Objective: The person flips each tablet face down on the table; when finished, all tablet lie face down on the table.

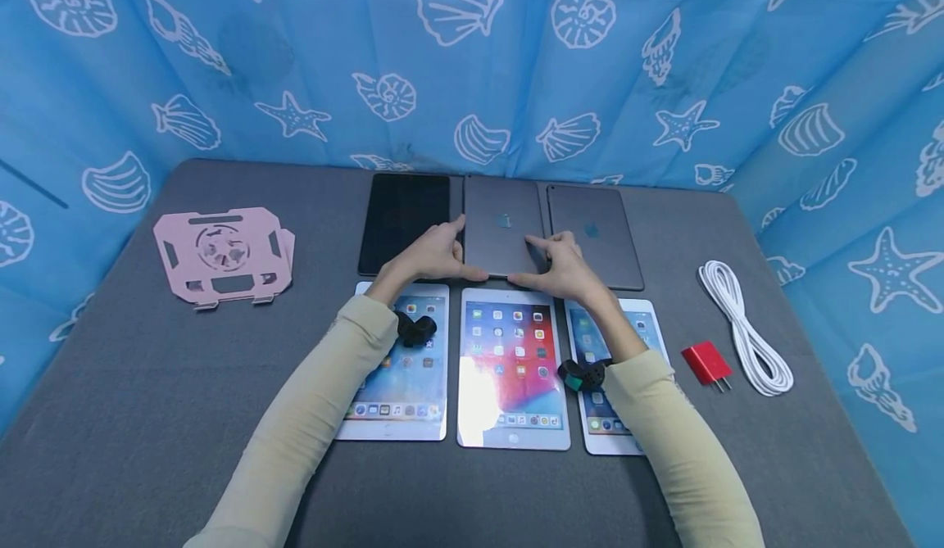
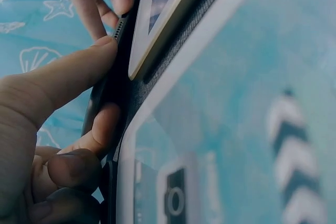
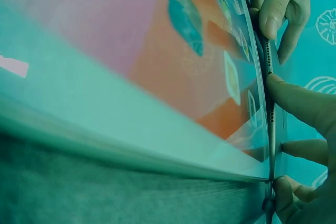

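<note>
A grey tablet [image 1: 503, 200] lies back-up in the middle of the far row. My left hand [image 1: 431, 255] grips its near left corner, thumb at the near edge and fingers by the left side. At the near right corner my right hand [image 1: 562, 269] holds it, thumb on the near edge, index finger over the back, other fingers curled by the side. The right wrist view shows the tablet's thin edge [image 3: 271, 98] with speaker holes beside the right thumb. To its left lies a black-screened tablet [image 1: 406, 208]; to its right, another grey tablet [image 1: 599, 224], back-up.
Three lit white tablets form the near row: left [image 1: 401, 376], middle [image 1: 509, 368] and right [image 1: 599, 417], the outer two partly under my forearms. A pink stand [image 1: 180, 241] lies at the left. A red charger plug [image 1: 705, 361] and coiled white cable [image 1: 741, 327] lie right.
</note>
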{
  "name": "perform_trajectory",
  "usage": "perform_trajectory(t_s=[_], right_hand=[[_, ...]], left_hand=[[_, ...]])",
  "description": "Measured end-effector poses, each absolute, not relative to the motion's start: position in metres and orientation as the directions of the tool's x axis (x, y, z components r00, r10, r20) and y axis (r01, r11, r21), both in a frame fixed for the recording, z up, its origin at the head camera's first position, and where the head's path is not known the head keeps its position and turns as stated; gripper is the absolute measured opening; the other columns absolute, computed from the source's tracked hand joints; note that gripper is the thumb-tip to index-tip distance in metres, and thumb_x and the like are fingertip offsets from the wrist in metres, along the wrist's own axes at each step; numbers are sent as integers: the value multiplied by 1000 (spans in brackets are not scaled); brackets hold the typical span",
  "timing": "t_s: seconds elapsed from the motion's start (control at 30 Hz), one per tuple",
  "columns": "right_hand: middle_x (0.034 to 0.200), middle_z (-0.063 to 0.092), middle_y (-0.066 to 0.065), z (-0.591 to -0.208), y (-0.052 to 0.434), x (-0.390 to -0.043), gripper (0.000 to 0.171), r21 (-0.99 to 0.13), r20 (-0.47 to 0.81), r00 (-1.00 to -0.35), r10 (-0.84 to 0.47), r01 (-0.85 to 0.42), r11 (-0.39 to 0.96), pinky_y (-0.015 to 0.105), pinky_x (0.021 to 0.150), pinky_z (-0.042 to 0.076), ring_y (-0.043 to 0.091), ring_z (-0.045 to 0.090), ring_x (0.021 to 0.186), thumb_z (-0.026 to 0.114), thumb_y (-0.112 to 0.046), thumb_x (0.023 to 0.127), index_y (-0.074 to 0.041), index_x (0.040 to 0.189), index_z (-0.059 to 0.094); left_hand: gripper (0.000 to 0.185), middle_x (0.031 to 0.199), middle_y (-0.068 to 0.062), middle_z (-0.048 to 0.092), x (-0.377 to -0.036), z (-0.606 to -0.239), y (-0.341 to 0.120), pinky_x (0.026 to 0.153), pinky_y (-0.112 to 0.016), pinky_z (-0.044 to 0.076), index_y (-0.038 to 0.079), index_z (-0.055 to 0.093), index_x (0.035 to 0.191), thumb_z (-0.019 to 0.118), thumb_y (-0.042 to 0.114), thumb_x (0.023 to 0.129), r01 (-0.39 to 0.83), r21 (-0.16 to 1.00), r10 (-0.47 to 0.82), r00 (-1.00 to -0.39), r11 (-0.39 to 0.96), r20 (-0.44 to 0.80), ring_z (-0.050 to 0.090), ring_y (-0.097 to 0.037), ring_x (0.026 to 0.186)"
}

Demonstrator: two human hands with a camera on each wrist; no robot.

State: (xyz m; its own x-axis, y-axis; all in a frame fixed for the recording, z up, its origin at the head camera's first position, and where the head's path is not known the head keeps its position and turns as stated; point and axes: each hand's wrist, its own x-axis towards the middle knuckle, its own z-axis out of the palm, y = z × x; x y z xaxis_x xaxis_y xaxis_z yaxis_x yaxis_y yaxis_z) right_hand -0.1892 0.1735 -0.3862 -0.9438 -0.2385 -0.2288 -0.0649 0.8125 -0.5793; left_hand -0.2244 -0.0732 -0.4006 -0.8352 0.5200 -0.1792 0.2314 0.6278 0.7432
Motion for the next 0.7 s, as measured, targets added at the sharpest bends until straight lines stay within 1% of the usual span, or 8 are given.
perform_trajectory(t_s=[0.2,0.43,0.5,0.57,0.63,0.7], right_hand=[[148,31,29,-387,174,-189,85,-575,-229,-947,-224,-54,816,57,103,41,41,34,131,79,-36,90,-7,158,37],[145,34,29,-388,175,-187,85,-560,-217,-950,-226,-68,826,53,97,42,40,35,129,80,-36,88,-5,157,39],[141,37,29,-388,174,-186,85,-558,-213,-950,-229,-74,827,50,92,42,38,37,124,81,-35,87,-5,156,41],[137,38,27,-387,174,-185,84,-557,-212,-950,-231,-77,827,45,86,41,35,39,117,82,-34,86,-5,155,43],[133,40,26,-387,174,-185,83,-556,-209,-950,-231,-79,827,41,82,40,32,39,110,83,-33,86,-5,154,44],[131,40,26,-387,173,-184,83,-555,-210,-951,-227,-75,829,39,80,38,31,38,106,82,-33,86,-6,155,43]], left_hand=[[117,50,5,48,-224,-399,-72,55,-25,39,-4,7,162,84,40,85,220,737,514,-835,639,-196,37,-8,42],[114,55,5,49,-222,-397,-69,55,-26,40,3,14,163,85,42,83,160,723,462,-854,672,-240,41,-10,47],[108,56,4,49,-222,-397,-69,55,-27,40,4,21,162,85,41,83,161,725,460,-856,670,-235,42,-10,48],[103,56,4,52,-222,-399,-68,55,-27,43,5,24,161,84,38,85,185,727,482,-847,661,-223,46,-11,47],[99,56,3,54,-221,-399,-66,55,-28,45,5,24,161,83,35,86,197,734,505,-834,650,-224,50,-12,47],[101,57,2,57,-221,-400,-63,58,-28,49,6,19,163,81,33,88,200,740,522,-821,642,-230,54,-13,48]])
